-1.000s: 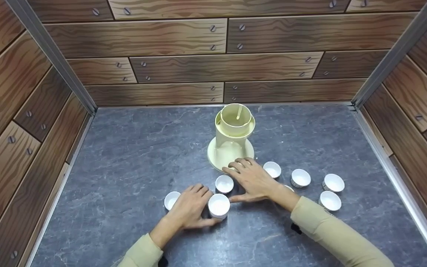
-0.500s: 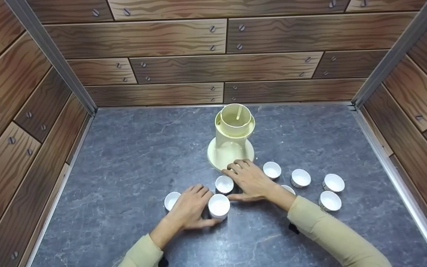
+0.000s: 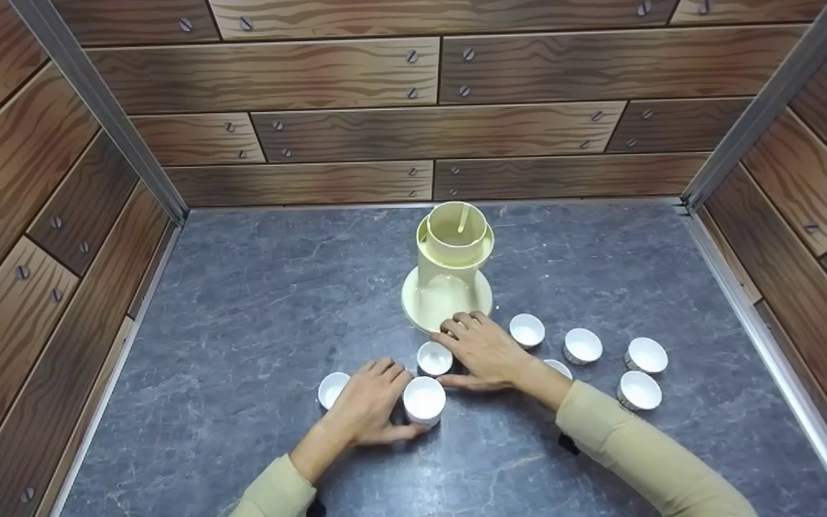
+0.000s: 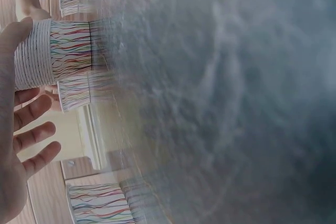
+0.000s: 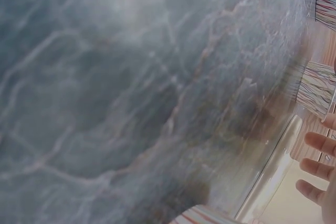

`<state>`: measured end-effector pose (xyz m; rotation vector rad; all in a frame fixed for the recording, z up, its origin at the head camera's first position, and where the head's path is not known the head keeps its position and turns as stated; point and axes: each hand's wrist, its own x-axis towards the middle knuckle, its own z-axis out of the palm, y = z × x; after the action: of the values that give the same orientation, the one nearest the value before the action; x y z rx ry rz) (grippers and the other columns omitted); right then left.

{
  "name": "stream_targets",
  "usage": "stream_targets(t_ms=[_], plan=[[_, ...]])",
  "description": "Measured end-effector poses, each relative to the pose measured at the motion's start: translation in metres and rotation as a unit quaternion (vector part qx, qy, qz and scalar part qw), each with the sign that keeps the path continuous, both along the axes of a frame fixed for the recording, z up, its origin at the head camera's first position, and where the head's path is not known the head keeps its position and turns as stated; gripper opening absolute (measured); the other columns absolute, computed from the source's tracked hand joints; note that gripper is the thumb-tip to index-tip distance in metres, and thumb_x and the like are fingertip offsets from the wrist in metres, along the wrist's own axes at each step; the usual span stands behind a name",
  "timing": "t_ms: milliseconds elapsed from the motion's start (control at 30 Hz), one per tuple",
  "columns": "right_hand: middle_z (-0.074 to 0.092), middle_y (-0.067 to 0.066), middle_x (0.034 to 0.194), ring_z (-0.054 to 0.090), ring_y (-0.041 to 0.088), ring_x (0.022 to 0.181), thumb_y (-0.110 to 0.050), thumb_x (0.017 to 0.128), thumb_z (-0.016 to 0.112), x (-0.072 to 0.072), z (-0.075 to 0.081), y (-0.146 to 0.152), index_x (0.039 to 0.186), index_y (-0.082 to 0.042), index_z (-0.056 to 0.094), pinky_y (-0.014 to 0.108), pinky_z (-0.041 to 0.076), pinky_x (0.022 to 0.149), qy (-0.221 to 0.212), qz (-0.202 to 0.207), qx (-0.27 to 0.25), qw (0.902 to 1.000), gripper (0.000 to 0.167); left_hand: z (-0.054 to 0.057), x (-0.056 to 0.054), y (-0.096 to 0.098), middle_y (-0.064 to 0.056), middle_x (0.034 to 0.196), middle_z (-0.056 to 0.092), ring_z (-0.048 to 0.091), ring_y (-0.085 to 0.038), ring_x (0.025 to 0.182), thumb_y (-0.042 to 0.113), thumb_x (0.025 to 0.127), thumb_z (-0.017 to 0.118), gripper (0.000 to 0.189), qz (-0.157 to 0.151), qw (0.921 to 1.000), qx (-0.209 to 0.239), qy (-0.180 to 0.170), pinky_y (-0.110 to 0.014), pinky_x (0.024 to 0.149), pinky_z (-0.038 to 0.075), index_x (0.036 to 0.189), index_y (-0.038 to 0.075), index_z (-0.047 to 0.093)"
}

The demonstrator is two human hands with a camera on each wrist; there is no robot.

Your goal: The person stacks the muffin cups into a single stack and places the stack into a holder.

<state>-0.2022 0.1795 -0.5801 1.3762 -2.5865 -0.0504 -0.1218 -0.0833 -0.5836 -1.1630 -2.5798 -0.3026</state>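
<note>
My left hand [image 3: 370, 402] holds a stack of nested white paper cups [image 3: 424, 399], thumb on the near side and forefinger on the far side. In the left wrist view the stack [image 4: 58, 51] shows ribbed white rims above coloured wavy lines, while the other fingers [image 4: 34, 135] spread loosely. Just beyond it a single paper cup [image 3: 434, 358] stands between the thumb and forefinger of my right hand [image 3: 485, 355]. The right wrist view has the forefinger at the rim of that cup [image 5: 316, 88]. Another cup [image 3: 332, 388] is partly hidden behind my left hand.
A pale yellow cylindrical holder [image 3: 454, 258] on a round base [image 3: 413, 301] stands beyond the hands. To the right are several upright paper cups [image 3: 583, 346], one [image 3: 558, 367] partly covered by the right wrist. Wood-patterned walls [image 3: 428, 129] enclose the dark marbled tabletop [image 3: 263, 287].
My right hand's thumb and forefinger have drawn slightly closer around the single cup. The left hand and the stack have stayed in place.
</note>
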Motion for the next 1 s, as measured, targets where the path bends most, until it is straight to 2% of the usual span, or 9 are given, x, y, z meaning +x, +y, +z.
stream_targets(t_ms=[300, 633, 833, 1000], plan=[[0.057, 0.007, 0.116, 0.053, 0.03, 0.107, -0.077, 0.091, 0.043, -0.0008, 0.0001, -0.0008, 0.131, -0.016, 0.061, 0.046, 0.044, 0.089, 0.013, 0.013, -0.008, 0.9998, 0.076, 0.0005, -0.0004, -0.0005, -0.002, 0.099, 0.062, 0.055, -0.021, 0.094, 0.075, 0.078, 0.065, 0.069, 0.0, 1.0, -0.003, 0.006, -0.038, 0.081, 0.048, 0.109, 0.013, 0.061], [0.056, 0.008, 0.117, 0.053, 0.03, 0.108, -0.076, 0.09, 0.046, -0.0003, -0.001, -0.0009, 0.13, -0.015, 0.063, 0.046, 0.044, 0.088, 0.006, 0.014, -0.009, 0.9998, 0.075, 0.0001, 0.0002, -0.0006, -0.002, 0.102, 0.062, 0.055, -0.021, 0.096, 0.075, 0.077, 0.066, 0.071, -0.001, 0.9999, -0.01, 0.008, -0.038, 0.082, 0.049, 0.111, 0.013, 0.061], [0.057, 0.007, 0.114, 0.053, 0.03, 0.106, -0.076, 0.09, 0.046, 0.0005, -0.001, 0.0009, 0.126, -0.016, 0.064, 0.046, 0.044, 0.088, 0.008, 0.018, -0.032, 0.9993, 0.073, -0.0009, -0.0003, -0.0008, -0.002, 0.101, 0.062, 0.056, -0.021, 0.095, 0.076, 0.077, 0.065, 0.072, -0.001, 0.9999, -0.003, 0.016, -0.038, 0.082, 0.049, 0.112, 0.013, 0.062], [0.057, 0.006, 0.114, 0.053, 0.029, 0.107, -0.077, 0.089, 0.05, 0.0008, 0.0051, 0.0034, 0.125, -0.016, 0.063, 0.046, 0.044, 0.089, -0.008, 0.007, -0.048, 0.9988, 0.072, -0.0013, -0.0008, -0.0007, -0.001, 0.099, 0.061, 0.056, -0.021, 0.094, 0.076, 0.078, 0.063, 0.071, -0.005, 0.9998, 0.004, 0.017, -0.038, 0.082, 0.049, 0.11, 0.013, 0.062]])
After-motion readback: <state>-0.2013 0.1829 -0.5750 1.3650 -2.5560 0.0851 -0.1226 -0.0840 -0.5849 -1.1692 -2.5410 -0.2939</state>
